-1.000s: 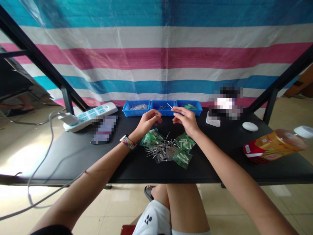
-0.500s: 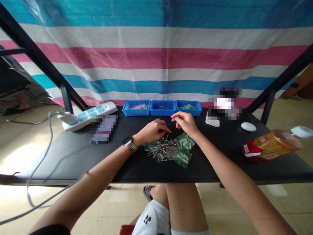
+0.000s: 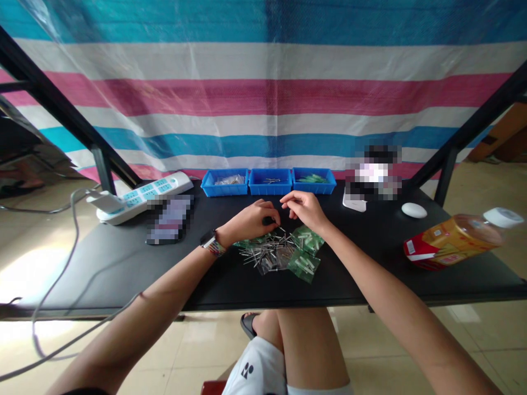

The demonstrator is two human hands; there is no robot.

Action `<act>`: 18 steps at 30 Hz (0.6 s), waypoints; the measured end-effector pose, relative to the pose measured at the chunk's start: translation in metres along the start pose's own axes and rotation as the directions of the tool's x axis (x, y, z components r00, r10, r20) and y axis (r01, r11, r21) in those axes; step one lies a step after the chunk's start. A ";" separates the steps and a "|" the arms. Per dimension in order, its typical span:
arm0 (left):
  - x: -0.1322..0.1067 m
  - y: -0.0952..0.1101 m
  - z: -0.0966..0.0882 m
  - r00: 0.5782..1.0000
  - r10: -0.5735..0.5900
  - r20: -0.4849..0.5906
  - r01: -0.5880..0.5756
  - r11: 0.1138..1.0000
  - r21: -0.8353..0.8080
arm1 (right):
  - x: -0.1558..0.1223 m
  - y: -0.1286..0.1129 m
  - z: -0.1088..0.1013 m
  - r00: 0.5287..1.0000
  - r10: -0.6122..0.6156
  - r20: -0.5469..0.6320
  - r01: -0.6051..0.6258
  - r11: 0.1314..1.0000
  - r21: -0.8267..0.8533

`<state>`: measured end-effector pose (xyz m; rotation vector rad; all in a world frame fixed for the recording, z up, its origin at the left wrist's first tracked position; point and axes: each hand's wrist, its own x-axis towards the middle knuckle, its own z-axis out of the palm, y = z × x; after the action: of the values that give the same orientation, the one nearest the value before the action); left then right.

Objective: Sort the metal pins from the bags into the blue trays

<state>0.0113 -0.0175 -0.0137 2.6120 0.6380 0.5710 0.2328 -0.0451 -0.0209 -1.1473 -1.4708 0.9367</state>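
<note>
My left hand (image 3: 252,218) rests over the far edge of a heap of small metal pins (image 3: 267,252) on the black table (image 3: 102,263), fingers curled in a pinch at the pins. Just to the right, my right hand (image 3: 302,208) hovers with fingertips pinched together; what they hold is too small to name. Small green plastic bags (image 3: 307,258) lie mixed in with the pins. Behind the hands stand three blue trays: the left blue tray (image 3: 225,182), the middle blue tray (image 3: 269,181) and the right blue tray (image 3: 313,180).
A white power strip (image 3: 140,196) with a plug and cable lies at the back left. At the right lie a yellow bottle (image 3: 457,239) on its side, a white oval object (image 3: 414,210) and a white stand (image 3: 354,202). Black frame posts flank the table.
Both hands came down from in front of the trays toward the pile. The thin pin seen in my right hand a second ago is no longer visible there.
</note>
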 end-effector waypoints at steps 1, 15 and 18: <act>0.000 0.000 0.000 1.000 -0.004 0.000 0.004 1.000 -0.008 | 0.000 0.000 0.000 1.000 0.004 0.004 -0.004 1.000 0.000; 0.005 0.000 -0.003 0.932 -0.215 -0.291 0.126 0.946 -0.298 | 0.000 0.000 0.002 0.990 0.084 0.112 -0.102 0.982 0.162; 0.006 0.003 -0.004 0.914 -0.261 -0.310 0.138 0.920 -0.368 | 0.000 -0.001 0.003 0.989 0.112 0.096 -0.131 0.966 0.224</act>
<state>0.0151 -0.0159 -0.0079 2.1046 0.8265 1.0010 0.2300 -0.0451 -0.0200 -1.0467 -1.3280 1.2195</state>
